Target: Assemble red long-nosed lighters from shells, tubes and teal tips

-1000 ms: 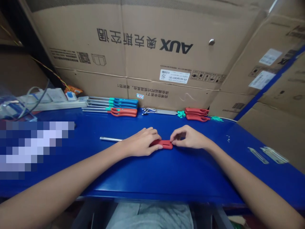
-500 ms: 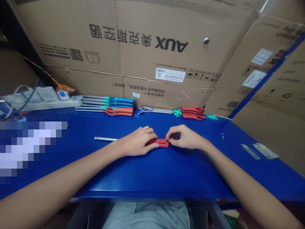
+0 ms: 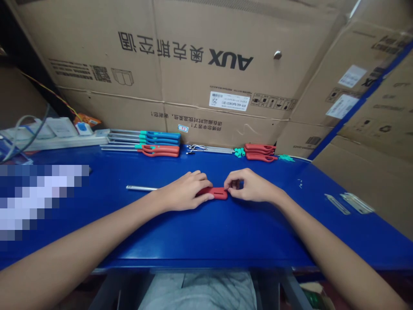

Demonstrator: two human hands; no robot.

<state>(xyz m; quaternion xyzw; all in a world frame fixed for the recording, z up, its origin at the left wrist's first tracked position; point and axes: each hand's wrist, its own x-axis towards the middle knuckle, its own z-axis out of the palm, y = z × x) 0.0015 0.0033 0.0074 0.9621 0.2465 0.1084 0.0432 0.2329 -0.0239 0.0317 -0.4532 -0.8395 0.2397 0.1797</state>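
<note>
A long-necked gas lighter with a red handle point(image 3: 220, 193) lies across the blue table, its metal tube point(image 3: 141, 188) pointing left. My left hand point(image 3: 183, 190) is closed around the handle, thumb on the near side and fingers on the far side, hiding the handle's middle. A narrow dark slot shows on the handle's bare right part. At that right end, my right hand point(image 3: 247, 185) makes a pinch with thumb and index finger. Its fingertips touch or nearly touch the handle's end; what they pinch, if anything, is too small to tell.
Behind, along the cardboard wall point(image 3: 180, 77), lie blue and red stick lighters point(image 3: 161, 150), metal tubes with wires point(image 3: 216, 150), red handles point(image 3: 260, 152) and green plastic pieces point(image 3: 285, 158). A power strip point(image 3: 64, 142) sits back left. Clear flat pieces point(image 3: 356, 203) lie at right.
Both hands stay almost where they were on the lighter. A tiny dark spot at the right fingertips is no longer visible. The whole view has shifted slightly.
</note>
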